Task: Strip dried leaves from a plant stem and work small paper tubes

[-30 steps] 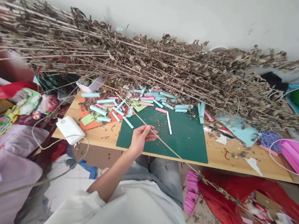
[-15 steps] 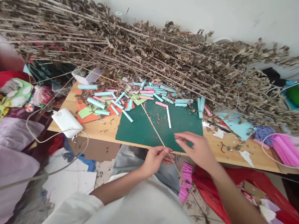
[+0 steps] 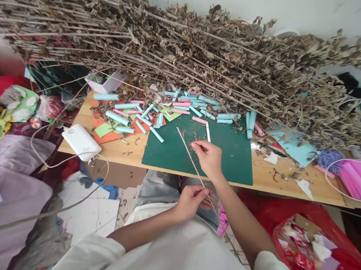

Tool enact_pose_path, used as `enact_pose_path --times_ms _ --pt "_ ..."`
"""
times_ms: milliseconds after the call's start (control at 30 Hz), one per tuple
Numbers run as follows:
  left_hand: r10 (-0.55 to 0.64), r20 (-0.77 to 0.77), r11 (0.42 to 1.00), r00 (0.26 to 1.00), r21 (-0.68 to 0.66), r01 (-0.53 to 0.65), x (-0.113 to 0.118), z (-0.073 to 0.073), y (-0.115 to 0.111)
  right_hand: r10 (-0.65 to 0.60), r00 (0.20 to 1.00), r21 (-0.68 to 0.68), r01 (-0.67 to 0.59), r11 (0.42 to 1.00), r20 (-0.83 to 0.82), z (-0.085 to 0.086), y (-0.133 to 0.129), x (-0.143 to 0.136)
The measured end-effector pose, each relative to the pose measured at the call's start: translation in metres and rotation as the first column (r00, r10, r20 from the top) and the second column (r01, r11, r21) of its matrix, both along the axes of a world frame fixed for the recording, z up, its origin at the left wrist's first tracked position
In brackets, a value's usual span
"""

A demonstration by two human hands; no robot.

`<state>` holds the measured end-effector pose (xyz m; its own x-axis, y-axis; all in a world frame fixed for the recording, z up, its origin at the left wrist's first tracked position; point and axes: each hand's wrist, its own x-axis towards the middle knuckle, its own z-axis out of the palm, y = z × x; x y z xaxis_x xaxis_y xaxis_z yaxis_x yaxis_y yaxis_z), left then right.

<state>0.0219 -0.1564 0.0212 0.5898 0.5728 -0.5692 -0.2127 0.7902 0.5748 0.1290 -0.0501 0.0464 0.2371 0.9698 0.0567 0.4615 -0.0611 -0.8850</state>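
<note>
In the head view my left hand (image 3: 193,201), low in front of my body, pinches a thin dried plant stem (image 3: 195,166) between thumb and fingers. The stem slants up and left over a green cutting mat (image 3: 230,156), and its lower end hangs below the table edge. My right hand (image 3: 210,157) is above the mat, just right of the stem, with thumb and fingertips pressed together. Whatever is in that pinch is too small to make out. Beyond it lie a white strip (image 3: 207,132), dry leaf crumbs and rolled blue paper tubes (image 3: 156,134).
A large heap of dried stems and leaves (image 3: 175,49) covers the back. A white power bank (image 3: 81,142) with a cable lies at the table's left. Pink paper (image 3: 357,179) and purple string (image 3: 330,161) are at right. Below hangs a red bag (image 3: 326,211) of scraps.
My right hand has moved left and forward over the mat, and its fingers have come together. My left hand keeps hold of the stem. The view has shifted slightly.
</note>
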Motion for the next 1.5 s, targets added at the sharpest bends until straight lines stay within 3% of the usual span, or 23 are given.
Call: enact_pose_path --times_ms 167,433,700,867,967,1100,1267,1500 --pt "-0.010 -0.005 1.000 1.000 -0.016 0.009 -0.001 0.000 0.001 -0.077 0.992 -0.026 0.075 0.997 -0.100 -0.011 0.006 0.007" --pt "-0.029 -0.017 0.999 0.999 -0.019 0.028 0.000 -0.001 -0.005 -0.158 0.987 0.059 0.156 0.986 0.031 -0.017 0.016 0.018" --pt "-0.014 -0.023 1.000 1.000 -0.024 0.013 0.000 0.001 -0.001 0.003 0.990 -0.078 0.008 0.997 0.140 -0.007 0.008 0.025" --pt "-0.027 -0.006 0.999 1.000 -0.023 0.027 0.000 0.002 -0.001 0.082 0.996 -0.235 -0.088 0.968 -0.038 -0.006 0.005 0.020" --pt "-0.045 0.012 0.999 0.999 -0.004 0.045 0.000 0.002 -0.002 0.075 0.985 -0.238 -0.111 0.965 -0.156 -0.012 0.009 0.020" --pt "-0.056 0.009 0.998 0.998 0.011 0.056 -0.001 0.000 -0.003 0.009 0.977 -0.179 -0.048 0.983 -0.213 -0.019 0.014 0.023" --pt "-0.060 0.006 0.998 0.998 0.013 0.060 -0.001 -0.003 -0.004 -0.083 0.991 -0.113 0.071 0.991 -0.107 -0.020 0.022 0.025" --pt "-0.047 0.011 0.999 0.999 -0.014 0.047 0.000 -0.004 -0.003 -0.103 0.988 -0.143 0.086 0.986 -0.115 -0.015 0.018 0.029"
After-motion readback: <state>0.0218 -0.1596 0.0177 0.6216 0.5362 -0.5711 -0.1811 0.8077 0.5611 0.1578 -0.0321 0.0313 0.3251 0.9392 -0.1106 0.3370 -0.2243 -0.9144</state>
